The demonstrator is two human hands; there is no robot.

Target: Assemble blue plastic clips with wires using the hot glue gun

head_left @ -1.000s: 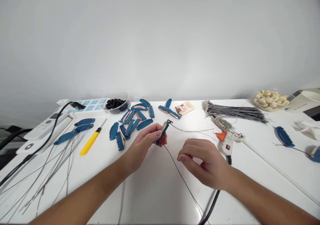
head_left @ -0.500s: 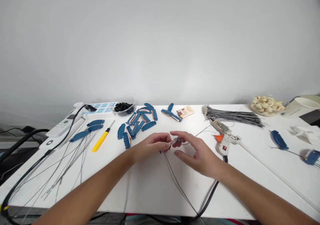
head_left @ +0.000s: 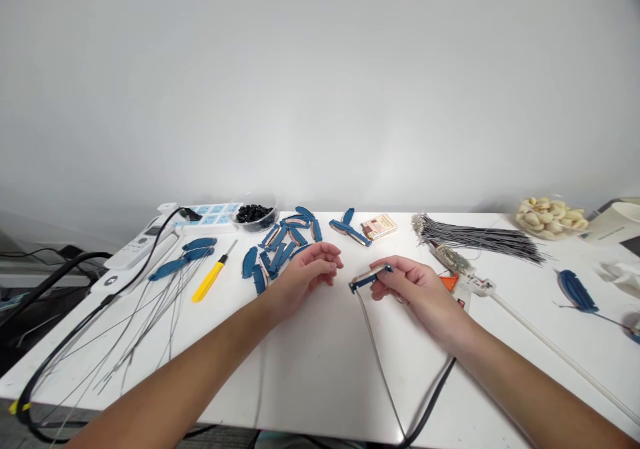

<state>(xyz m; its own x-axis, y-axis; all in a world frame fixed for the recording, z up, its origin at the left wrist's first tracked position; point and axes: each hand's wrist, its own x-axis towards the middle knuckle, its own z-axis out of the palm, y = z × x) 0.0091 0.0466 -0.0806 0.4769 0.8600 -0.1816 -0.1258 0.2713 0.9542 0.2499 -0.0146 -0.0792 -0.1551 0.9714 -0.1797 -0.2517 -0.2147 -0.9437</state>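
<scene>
My right hand [head_left: 417, 292] pinches one end of a small curved blue piece [head_left: 367, 280] with a pale printed strip along it. A thin wire [head_left: 376, 352] runs down from the piece's left end toward the table's front edge. My left hand [head_left: 311, 272] is apart from the piece, empty, its fingers loosely curled. Just behind the left hand lies a pile of similar blue pieces [head_left: 277, 258]. A white glue gun [head_left: 475, 282] with an orange trigger lies beside my right hand, which partly hides it.
A yellow-handled screwdriver [head_left: 209, 281] and blue pieces with wires [head_left: 183, 262] lie left. Behind are a power strip [head_left: 215, 214], a tub of black bits [head_left: 254, 214], a small box [head_left: 379, 226] and a wire bundle [head_left: 480, 236]. A bowl of cream-coloured pieces [head_left: 550, 219] stands right.
The blue piece was between both hands. My left hand has let go and drawn back, while my right hand holds the piece farther right. The view has shifted slightly.
</scene>
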